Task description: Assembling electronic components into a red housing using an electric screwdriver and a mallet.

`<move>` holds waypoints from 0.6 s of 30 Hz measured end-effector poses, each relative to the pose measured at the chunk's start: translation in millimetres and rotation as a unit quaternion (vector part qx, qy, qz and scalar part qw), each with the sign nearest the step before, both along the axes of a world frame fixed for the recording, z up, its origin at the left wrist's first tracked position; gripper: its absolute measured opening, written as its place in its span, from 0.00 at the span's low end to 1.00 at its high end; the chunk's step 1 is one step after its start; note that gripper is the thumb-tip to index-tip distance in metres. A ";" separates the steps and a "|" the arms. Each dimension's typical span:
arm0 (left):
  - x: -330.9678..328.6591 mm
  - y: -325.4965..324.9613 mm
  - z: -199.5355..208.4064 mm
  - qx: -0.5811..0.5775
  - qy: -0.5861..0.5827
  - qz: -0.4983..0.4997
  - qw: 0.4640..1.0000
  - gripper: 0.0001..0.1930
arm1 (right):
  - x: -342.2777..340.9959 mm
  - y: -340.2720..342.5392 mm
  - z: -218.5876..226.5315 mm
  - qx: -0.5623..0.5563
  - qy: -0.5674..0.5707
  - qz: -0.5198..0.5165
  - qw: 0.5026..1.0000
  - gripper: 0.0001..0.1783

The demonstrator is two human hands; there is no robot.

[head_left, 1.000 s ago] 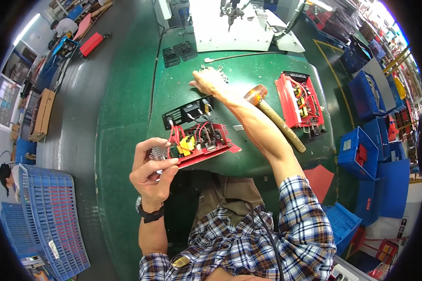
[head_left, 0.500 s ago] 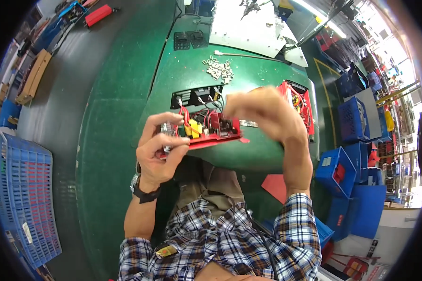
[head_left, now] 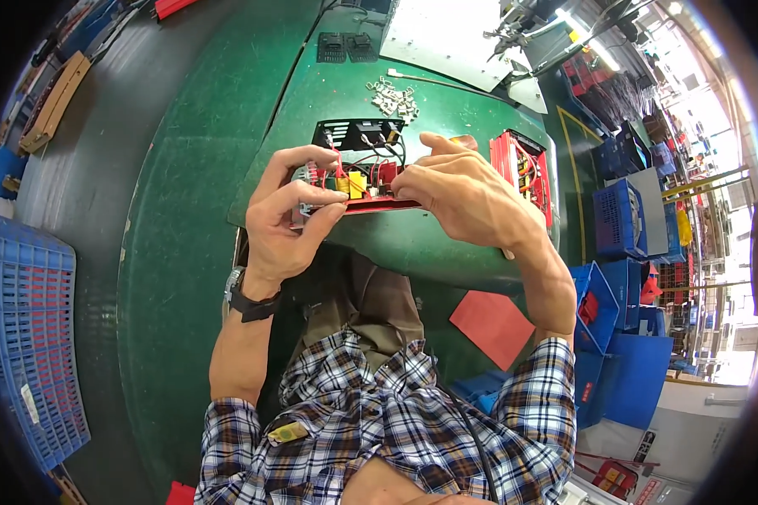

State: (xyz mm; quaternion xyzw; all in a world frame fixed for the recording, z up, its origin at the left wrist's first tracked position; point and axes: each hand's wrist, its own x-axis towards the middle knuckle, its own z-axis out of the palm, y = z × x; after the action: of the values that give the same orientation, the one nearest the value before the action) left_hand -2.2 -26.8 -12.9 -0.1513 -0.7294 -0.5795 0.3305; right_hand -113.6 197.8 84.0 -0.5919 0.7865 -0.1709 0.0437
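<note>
Between my hands, over the near edge of the table, is an open red electronic unit [head_left: 379, 204] with a yellow transformer and a circuit board inside. My left hand [head_left: 280, 217] grips its left end, thumb below and fingers above. Over the right end curls my right hand [head_left: 480, 198], fingertips on the unit and hiding that part of it. Red and black wires run from the board to a black slotted panel [head_left: 335, 135] just behind. To the right on the table lies a second open red unit [head_left: 504, 162], partly behind my right hand.
Small metal clips [head_left: 393, 101] lie in a pile beyond the panel. Farther back are black plates [head_left: 345, 48] and a white board [head_left: 438, 38]. A blue crate [head_left: 34, 337] stands at left, blue bins [head_left: 619, 220] at right. A red sheet [head_left: 493, 326] lies below the table's edge.
My right hand has come down and left onto the unit's right end, which it now covers. The unit has tilted slightly in my left hand. The whole view has shifted a little.
</note>
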 end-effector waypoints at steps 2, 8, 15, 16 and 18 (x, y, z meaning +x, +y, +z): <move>1.5 -0.7 -0.2 -0.003 0.003 -0.006 1.000 0.05 | 0.9 1.1 -1.5 0.004 0.013 0.005 1.000 0.08; 2.9 -6.4 0.1 0.007 0.006 -0.015 1.000 0.08 | 4.6 2.3 -5.1 -0.041 0.053 0.007 0.998 0.11; 16.4 -2.7 5.0 -0.011 0.001 -0.027 1.000 0.09 | 5.7 -0.6 8.3 -0.116 -0.106 -0.034 0.987 0.24; 18.6 -0.7 3.3 -0.011 0.007 -0.026 1.000 0.09 | -0.2 -5.5 10.3 -0.146 -0.172 -0.078 0.971 0.24; 18.5 8.6 2.9 0.001 -0.005 -0.023 1.000 0.08 | -11.7 -35.7 18.8 -0.098 -0.170 -0.144 0.970 0.23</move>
State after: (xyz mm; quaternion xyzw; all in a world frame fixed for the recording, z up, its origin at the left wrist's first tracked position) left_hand 16.3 -18.2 -10.0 -0.1650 -0.7266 -0.5886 0.3138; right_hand -125.3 162.2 102.9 -0.4362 0.8238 -0.3499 0.0931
